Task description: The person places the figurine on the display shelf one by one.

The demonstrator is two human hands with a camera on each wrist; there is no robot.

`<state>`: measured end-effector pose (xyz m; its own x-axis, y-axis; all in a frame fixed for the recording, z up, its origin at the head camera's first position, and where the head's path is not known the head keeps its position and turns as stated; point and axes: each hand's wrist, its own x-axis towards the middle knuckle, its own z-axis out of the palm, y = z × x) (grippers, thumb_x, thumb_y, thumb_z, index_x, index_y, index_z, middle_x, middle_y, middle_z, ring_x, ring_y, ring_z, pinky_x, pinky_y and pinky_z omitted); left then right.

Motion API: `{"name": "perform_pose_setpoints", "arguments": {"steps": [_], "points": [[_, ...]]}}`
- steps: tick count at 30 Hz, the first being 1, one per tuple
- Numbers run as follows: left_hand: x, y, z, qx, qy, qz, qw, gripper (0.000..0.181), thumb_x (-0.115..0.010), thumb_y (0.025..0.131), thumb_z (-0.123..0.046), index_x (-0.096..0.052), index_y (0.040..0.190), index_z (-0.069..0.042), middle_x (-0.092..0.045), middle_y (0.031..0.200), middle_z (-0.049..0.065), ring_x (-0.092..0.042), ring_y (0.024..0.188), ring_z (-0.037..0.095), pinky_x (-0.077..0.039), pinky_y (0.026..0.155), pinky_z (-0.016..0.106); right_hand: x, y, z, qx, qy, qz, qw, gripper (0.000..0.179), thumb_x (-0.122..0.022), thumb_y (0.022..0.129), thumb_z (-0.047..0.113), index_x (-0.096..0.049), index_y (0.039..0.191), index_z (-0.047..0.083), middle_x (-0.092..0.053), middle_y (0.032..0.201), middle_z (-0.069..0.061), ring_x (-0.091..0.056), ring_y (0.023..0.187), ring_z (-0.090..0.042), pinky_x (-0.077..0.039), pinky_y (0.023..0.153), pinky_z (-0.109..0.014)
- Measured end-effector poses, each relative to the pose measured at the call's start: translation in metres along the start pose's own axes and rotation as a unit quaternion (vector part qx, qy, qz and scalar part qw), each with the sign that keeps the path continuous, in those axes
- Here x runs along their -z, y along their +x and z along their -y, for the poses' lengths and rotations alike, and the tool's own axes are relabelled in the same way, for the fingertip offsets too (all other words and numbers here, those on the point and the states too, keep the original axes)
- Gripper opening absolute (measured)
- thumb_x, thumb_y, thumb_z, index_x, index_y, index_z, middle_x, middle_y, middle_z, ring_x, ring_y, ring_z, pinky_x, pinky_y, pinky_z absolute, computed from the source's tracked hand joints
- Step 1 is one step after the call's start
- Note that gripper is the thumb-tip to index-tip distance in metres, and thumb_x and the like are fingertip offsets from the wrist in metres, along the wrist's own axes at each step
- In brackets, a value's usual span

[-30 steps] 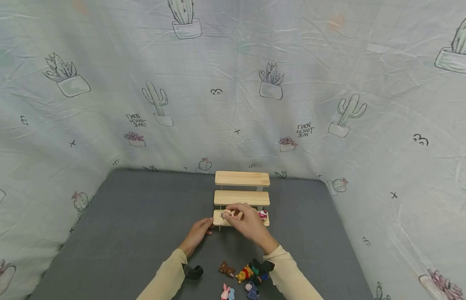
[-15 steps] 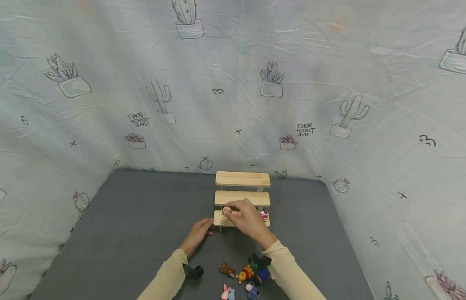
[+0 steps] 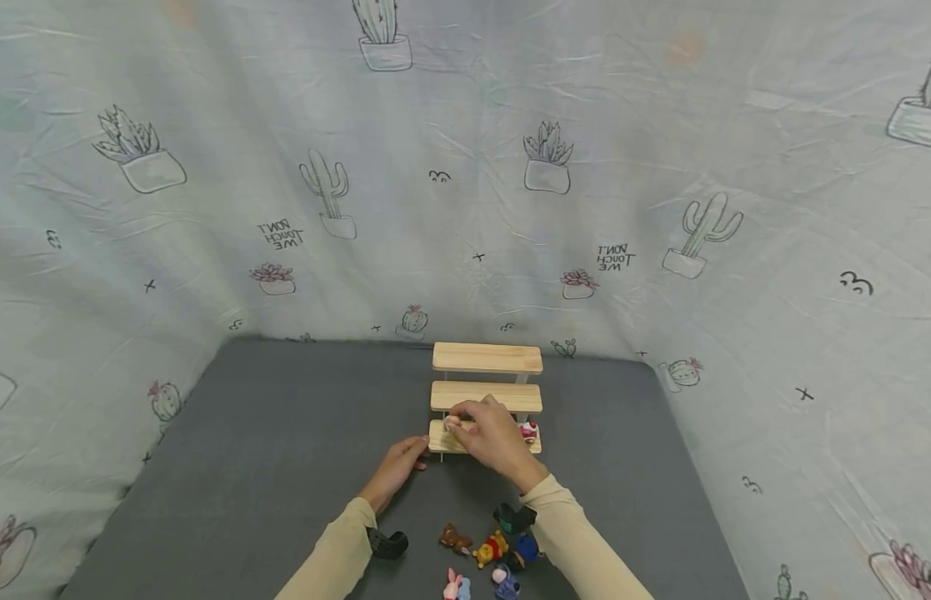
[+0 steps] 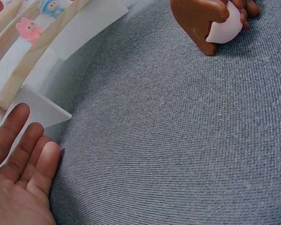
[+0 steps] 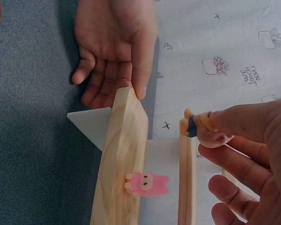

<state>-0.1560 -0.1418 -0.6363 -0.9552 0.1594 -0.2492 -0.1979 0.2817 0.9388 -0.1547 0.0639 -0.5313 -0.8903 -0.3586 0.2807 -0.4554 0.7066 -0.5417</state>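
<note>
A three-tier wooden display stand (image 3: pixel 486 397) stands in the middle of the table. At the left end of its lowest shelf, my left hand (image 3: pixel 396 468) pinches the board, thumb against the wood and the other fingers loose below. Above that shelf, my right hand (image 3: pixel 498 437) holds a small toy figurine (image 5: pixel 207 131) with blue trousers and a peach-coloured body between thumb and fingers. On the lowest shelf sits a pink toy figurine (image 5: pixel 151 184). A blue figurine (image 4: pixel 50 8) is beside it in the left wrist view. At the shelf's right end is a red-and-white figurine (image 3: pixel 528 432).
Several toys lie on the grey table near the forearms: a brown figure (image 3: pixel 455 539), a yellow bear in red (image 3: pixel 491 549), a blue-purple donkey (image 3: pixel 505 581) and a pink-eared figure (image 3: pixel 452 585). A cactus-patterned curtain (image 3: pixel 465 208) hangs behind.
My right hand has shifted slightly to the left above the lowest shelf, and the figurine it holds has turned a little. My left hand stays at the shelf's end.
</note>
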Motion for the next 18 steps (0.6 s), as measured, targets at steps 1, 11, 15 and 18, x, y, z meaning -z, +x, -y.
{"name": "perform_pose_setpoints", "arguments": {"steps": [1,11,15,18], "points": [[-0.001,-0.001,-0.001,0.0,0.0,-0.001,1.0,0.046,-0.048,0.107,-0.041,-0.067,0.12,-0.001,-0.066,0.116,0.012,-0.064,0.096,0.017,-0.053,0.085,0.032,0.001,0.0,0.0,-0.001,-0.002,0.003,1.0,0.017,-0.071,0.097,0.032,-0.076,0.108,0.02,-0.075,0.105,0.006,-0.052,0.081,-0.01,-0.041,0.068,-0.023],[-0.007,-0.01,-0.012,0.012,-0.014,0.0,0.9998,0.047,-0.048,0.107,-0.041,-0.067,0.118,0.0,-0.064,0.115,0.013,-0.062,0.098,0.018,-0.054,0.085,0.031,0.008,-0.001,-0.003,0.0,-0.02,0.031,0.9993,0.016,-0.071,0.096,0.033,-0.077,0.105,0.022,-0.074,0.099,0.007,-0.047,0.079,-0.008,-0.038,0.076,-0.028],[-0.009,-0.013,-0.017,0.017,-0.015,-0.003,0.9997,0.047,-0.049,0.107,-0.042,-0.067,0.116,0.0,-0.064,0.114,0.012,-0.063,0.097,0.018,-0.054,0.084,0.031,0.01,-0.001,-0.005,0.009,-0.031,0.034,0.9989,0.015,-0.072,0.096,0.033,-0.077,0.105,0.022,-0.074,0.095,0.008,-0.045,0.076,-0.007,-0.037,0.075,-0.028],[-0.012,-0.016,-0.021,0.022,-0.016,-0.005,0.9996,0.046,-0.048,0.107,-0.042,-0.067,0.115,0.0,-0.065,0.113,0.012,-0.063,0.096,0.018,-0.054,0.084,0.031,0.012,0.0,-0.007,0.012,-0.04,0.036,0.9985,0.015,-0.072,0.096,0.034,-0.078,0.103,0.023,-0.073,0.091,0.009,-0.045,0.075,-0.007,-0.037,0.075,-0.028]]}}
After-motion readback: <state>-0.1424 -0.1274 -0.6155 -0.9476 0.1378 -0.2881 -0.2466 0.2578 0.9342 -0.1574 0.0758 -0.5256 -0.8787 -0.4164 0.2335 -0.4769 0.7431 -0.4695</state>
